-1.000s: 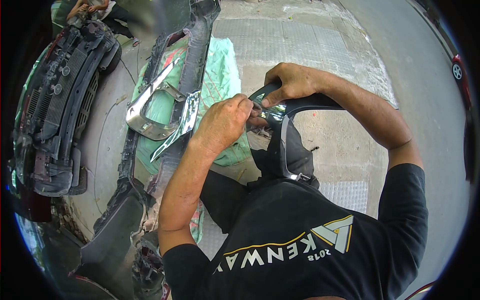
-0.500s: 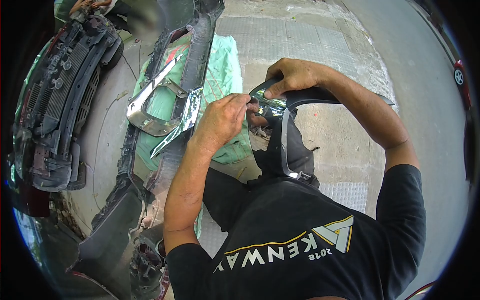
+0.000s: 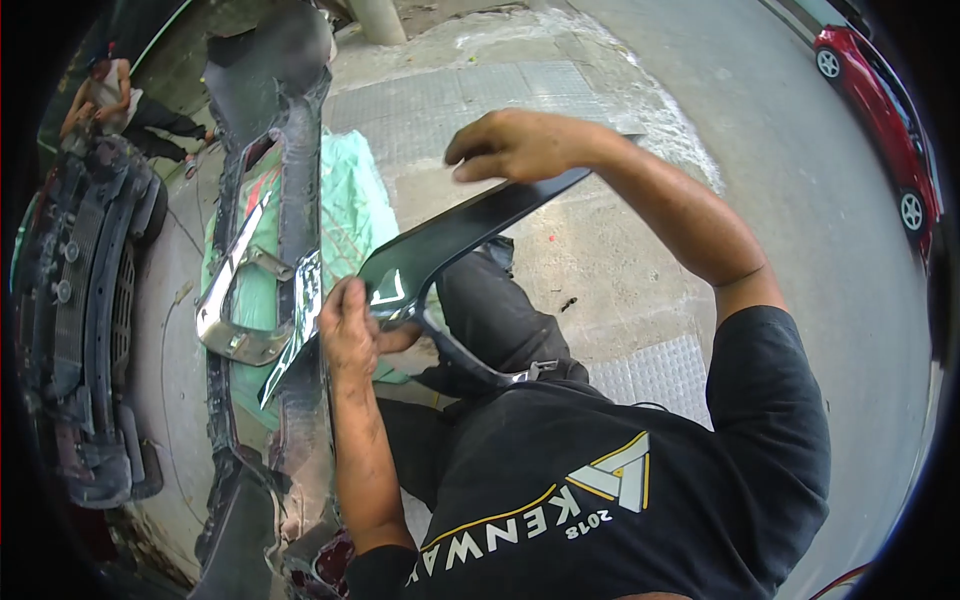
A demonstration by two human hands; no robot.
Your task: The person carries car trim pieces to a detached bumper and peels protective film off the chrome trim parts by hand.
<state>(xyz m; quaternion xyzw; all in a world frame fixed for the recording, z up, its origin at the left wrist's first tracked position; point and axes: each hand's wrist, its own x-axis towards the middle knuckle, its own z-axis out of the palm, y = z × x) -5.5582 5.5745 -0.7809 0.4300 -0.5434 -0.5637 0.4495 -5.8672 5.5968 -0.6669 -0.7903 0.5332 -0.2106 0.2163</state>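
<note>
My left hand grips the near left end of a glossy black car trim piece, its fingers wrapped at the edge. The trim has a narrow curved arm running down toward my lap and a broad blade reaching up to the right. My right hand hovers at the blade's far part, fingers stretched and thumb apart, holding nothing. To the left, a chrome-finished trim bezel lies on a dark car bumper.
Green sheeting lies under the bumper. A car front with exposed radiator stands at left, with a seated person behind it. A red car is parked along the road at right. Ribbed paving lies near my knees.
The black trim piece has turned, its broad blade now showing fully. My right hand has let go of it and opened, while my left still holds its end. The view has shifted.
</note>
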